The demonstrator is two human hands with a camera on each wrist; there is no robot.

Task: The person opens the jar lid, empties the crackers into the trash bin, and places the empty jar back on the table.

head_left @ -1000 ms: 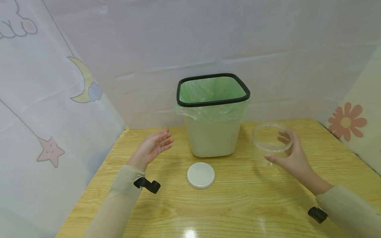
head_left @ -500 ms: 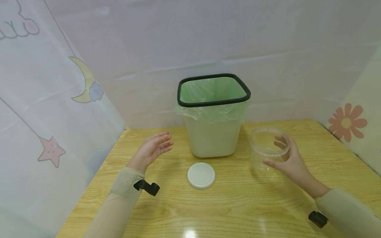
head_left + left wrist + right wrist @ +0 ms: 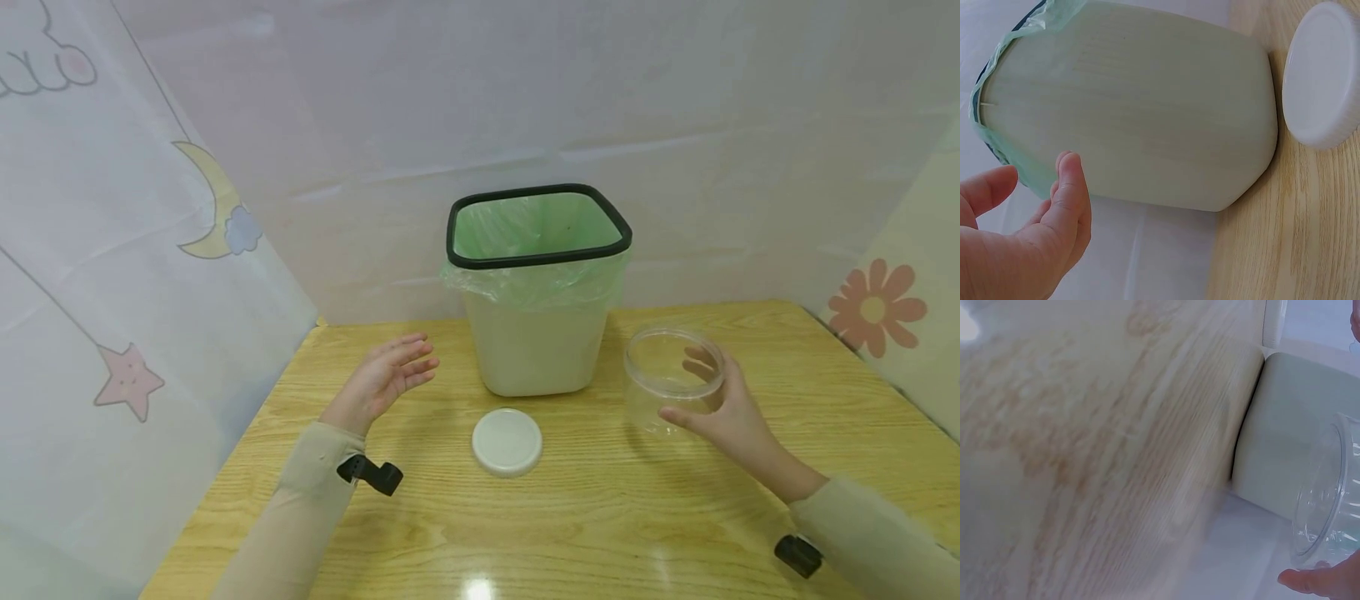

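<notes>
My right hand (image 3: 731, 412) grips a clear round plastic jar (image 3: 663, 387) from its right side, thumb at the front and fingers behind. The jar stands upright with its top uncovered, right of the bin. From the right wrist, the jar's base (image 3: 1322, 494) shows above the tabletop. A white round lid (image 3: 507, 442) lies flat on the table in front of the bin; the left wrist view catches the same lid (image 3: 1322, 75) at its right edge. Left of the bin, my left hand (image 3: 382, 375) hovers with relaxed fingers, holding nothing.
A pale bin (image 3: 536, 342) with a black rim and green liner bag (image 3: 570, 221) stands at the back middle of the wooden table (image 3: 585, 517). A patterned cloth (image 3: 360, 100) hangs behind and along the sides. Black straps circle both wrists.
My right hand has brought the jar a little down and to the left, nearer to me. The left hand has barely shifted, and the lid and bin stay in place.
</notes>
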